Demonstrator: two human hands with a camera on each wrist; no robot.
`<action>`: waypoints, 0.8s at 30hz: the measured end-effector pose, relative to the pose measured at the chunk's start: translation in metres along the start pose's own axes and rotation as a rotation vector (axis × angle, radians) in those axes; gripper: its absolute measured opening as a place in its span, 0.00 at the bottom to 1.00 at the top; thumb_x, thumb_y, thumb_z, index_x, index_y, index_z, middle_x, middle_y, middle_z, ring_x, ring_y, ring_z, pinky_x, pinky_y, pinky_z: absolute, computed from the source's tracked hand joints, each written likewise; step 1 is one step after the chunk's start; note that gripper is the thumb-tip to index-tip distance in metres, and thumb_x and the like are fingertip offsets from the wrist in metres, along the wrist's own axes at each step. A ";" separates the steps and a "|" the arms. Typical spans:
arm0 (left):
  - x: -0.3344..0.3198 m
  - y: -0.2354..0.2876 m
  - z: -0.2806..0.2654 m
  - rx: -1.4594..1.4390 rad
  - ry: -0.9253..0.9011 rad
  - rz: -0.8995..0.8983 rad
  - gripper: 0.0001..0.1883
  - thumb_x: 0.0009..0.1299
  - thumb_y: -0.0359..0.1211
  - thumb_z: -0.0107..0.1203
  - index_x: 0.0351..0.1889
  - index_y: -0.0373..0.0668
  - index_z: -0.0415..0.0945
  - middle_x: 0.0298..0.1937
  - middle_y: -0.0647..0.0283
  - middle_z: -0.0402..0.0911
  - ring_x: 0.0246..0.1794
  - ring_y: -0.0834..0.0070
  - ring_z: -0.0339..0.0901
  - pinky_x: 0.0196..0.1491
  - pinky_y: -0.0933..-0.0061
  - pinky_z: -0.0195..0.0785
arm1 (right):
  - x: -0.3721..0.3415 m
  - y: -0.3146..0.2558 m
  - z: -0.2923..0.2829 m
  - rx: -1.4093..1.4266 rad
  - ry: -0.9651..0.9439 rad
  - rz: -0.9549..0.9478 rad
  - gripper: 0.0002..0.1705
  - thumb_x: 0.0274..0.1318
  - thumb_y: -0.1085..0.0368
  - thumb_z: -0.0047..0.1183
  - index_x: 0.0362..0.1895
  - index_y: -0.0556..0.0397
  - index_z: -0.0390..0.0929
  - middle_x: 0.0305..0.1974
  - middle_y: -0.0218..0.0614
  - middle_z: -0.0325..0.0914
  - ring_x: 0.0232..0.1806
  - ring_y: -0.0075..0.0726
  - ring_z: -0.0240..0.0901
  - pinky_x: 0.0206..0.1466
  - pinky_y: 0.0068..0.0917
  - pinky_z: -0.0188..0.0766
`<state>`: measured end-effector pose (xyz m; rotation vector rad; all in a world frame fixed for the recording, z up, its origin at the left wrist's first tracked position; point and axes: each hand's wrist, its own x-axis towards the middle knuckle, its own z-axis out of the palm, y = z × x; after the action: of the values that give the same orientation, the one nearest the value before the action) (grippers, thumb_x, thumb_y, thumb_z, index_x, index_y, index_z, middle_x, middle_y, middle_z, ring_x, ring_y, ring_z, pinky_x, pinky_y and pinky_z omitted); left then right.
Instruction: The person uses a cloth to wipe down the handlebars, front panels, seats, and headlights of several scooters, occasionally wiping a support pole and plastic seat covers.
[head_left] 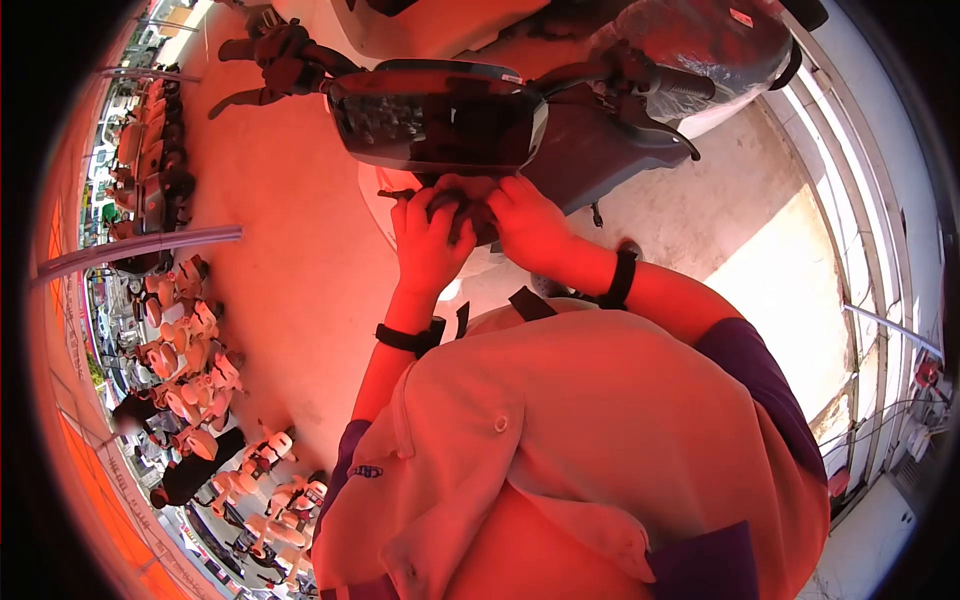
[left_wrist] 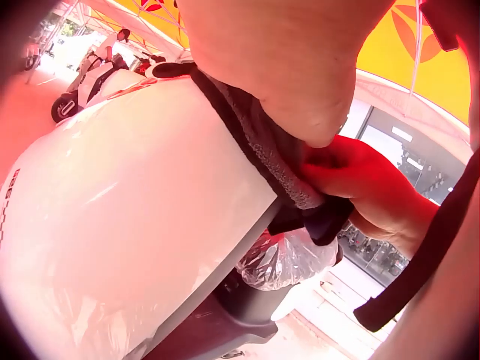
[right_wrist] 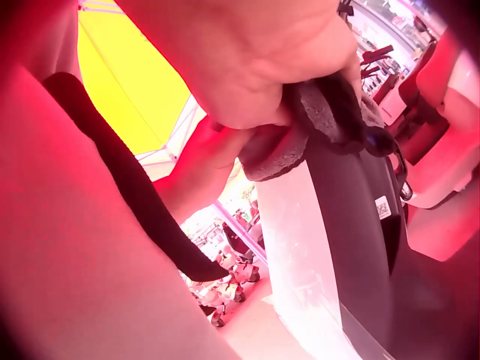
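Both hands are together at the white front of a scooter point(left_wrist: 127, 217), just below its dark display panel point(head_left: 440, 120). Between them is a dark grey, fuzzy-edged piece like thick cloth point(left_wrist: 289, 180). My left hand point(head_left: 430, 240) grips it with curled fingers. Pinching its other side is my right hand point(head_left: 530, 225). In the right wrist view the grey piece point(right_wrist: 319, 112) bends in folds under the right hand, against the top of the scooter's panel. Much of it is hidden behind the fingers.
Handlebar grips with brake levers point(head_left: 655, 125) stick out on both sides of the display. A plastic-wrapped seat point(head_left: 700, 50) lies beyond. Rows of parked scooters point(head_left: 190, 350) stand at the left, near a tent pole point(head_left: 140, 255). A person point(left_wrist: 112, 49) is in the background.
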<state>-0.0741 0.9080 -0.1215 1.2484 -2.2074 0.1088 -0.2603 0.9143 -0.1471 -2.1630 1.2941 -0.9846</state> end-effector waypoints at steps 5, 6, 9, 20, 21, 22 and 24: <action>0.019 -0.012 -0.034 -0.053 0.233 0.023 0.19 0.54 0.30 0.61 0.45 0.39 0.73 0.55 0.50 0.68 0.50 0.53 0.65 0.52 0.56 0.63 | 0.026 -0.040 -0.029 0.082 0.180 -0.243 0.13 0.45 0.67 0.57 0.39 0.50 0.76 0.40 0.34 0.70 0.47 0.44 0.70 0.44 0.39 0.72; 0.034 -0.011 -0.040 -0.092 0.333 0.026 0.18 0.55 0.30 0.60 0.45 0.39 0.73 0.54 0.49 0.68 0.50 0.53 0.65 0.51 0.57 0.63 | 0.034 -0.049 -0.042 0.068 0.295 -0.319 0.13 0.45 0.67 0.57 0.39 0.49 0.77 0.40 0.32 0.71 0.47 0.42 0.70 0.45 0.38 0.71; 0.082 -0.004 -0.042 -0.072 0.420 -0.019 0.16 0.56 0.29 0.59 0.42 0.38 0.72 0.53 0.48 0.68 0.50 0.54 0.65 0.50 0.57 0.62 | 0.067 -0.052 -0.081 -0.238 0.507 -0.367 0.17 0.41 0.67 0.59 0.41 0.43 0.81 0.47 0.29 0.70 0.53 0.38 0.67 0.52 0.36 0.63; 0.030 0.025 0.028 -0.113 -0.057 0.075 0.16 0.51 0.31 0.63 0.38 0.42 0.76 0.49 0.55 0.71 0.45 0.54 0.67 0.45 0.58 0.65 | -0.001 0.014 -0.050 -0.288 0.089 -0.051 0.15 0.35 0.66 0.62 0.35 0.42 0.80 0.46 0.28 0.71 0.50 0.39 0.68 0.50 0.38 0.62; 0.030 0.026 0.020 -0.151 -0.006 0.061 0.16 0.51 0.30 0.63 0.39 0.42 0.76 0.50 0.54 0.71 0.45 0.54 0.68 0.45 0.59 0.66 | -0.004 0.012 -0.056 -0.273 0.052 -0.054 0.16 0.36 0.66 0.61 0.36 0.42 0.80 0.46 0.28 0.71 0.51 0.39 0.68 0.50 0.38 0.62; 0.031 0.028 0.009 -0.189 0.046 0.049 0.16 0.51 0.29 0.63 0.39 0.42 0.76 0.50 0.54 0.71 0.46 0.55 0.68 0.45 0.60 0.66 | 0.000 0.007 -0.063 -0.261 0.016 -0.057 0.16 0.36 0.66 0.61 0.37 0.41 0.80 0.46 0.28 0.72 0.52 0.39 0.68 0.50 0.38 0.62; 0.046 0.026 -0.013 -0.212 0.212 0.014 0.16 0.51 0.27 0.63 0.39 0.40 0.76 0.51 0.53 0.71 0.47 0.55 0.69 0.46 0.61 0.67 | 0.028 -0.014 -0.081 -0.283 0.222 -0.269 0.19 0.38 0.66 0.61 0.41 0.40 0.80 0.47 0.28 0.72 0.53 0.39 0.67 0.51 0.38 0.61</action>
<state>-0.1067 0.8923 -0.0816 1.0547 -1.9887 0.0117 -0.3052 0.8961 -0.0746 -2.5544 1.3324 -1.2413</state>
